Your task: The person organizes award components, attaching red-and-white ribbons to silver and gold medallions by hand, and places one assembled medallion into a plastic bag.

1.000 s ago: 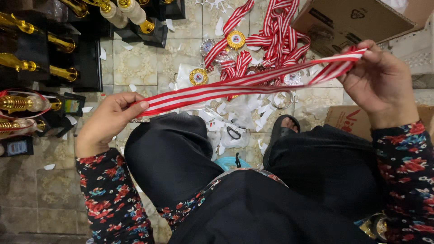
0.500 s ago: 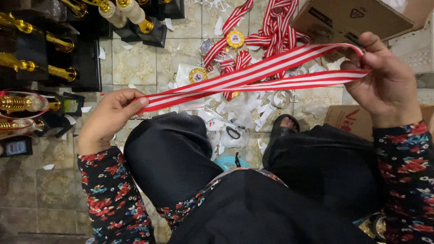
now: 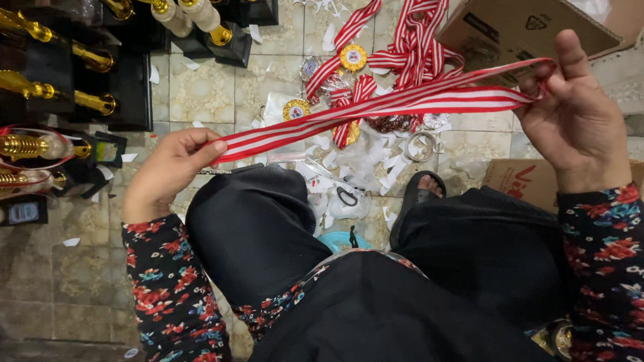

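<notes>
A red and white striped ribbon (image 3: 376, 110) is stretched taut between my two hands above my knees. My left hand (image 3: 168, 171) pinches its lower end between thumb and fingers. My right hand (image 3: 577, 117) is raised at the upper right and holds the folded far end, with the ribbon looped around the fingers. Below the ribbon, on the tiled floor, lie several gold medals (image 3: 353, 57) with the same striped ribbons in a heap (image 3: 416, 40).
Gold trophies on black bases (image 3: 60, 87) stand along the left. A brown cardboard box (image 3: 530, 27) is at the upper right, another box (image 3: 516, 181) by my right knee. White paper scraps (image 3: 349, 161), a tape roll (image 3: 420, 145) and scissors (image 3: 347, 196) litter the floor.
My right hand has lifted and turned, pulling the ribbon's far end higher and tighter. My left hand has stayed in place with its end.
</notes>
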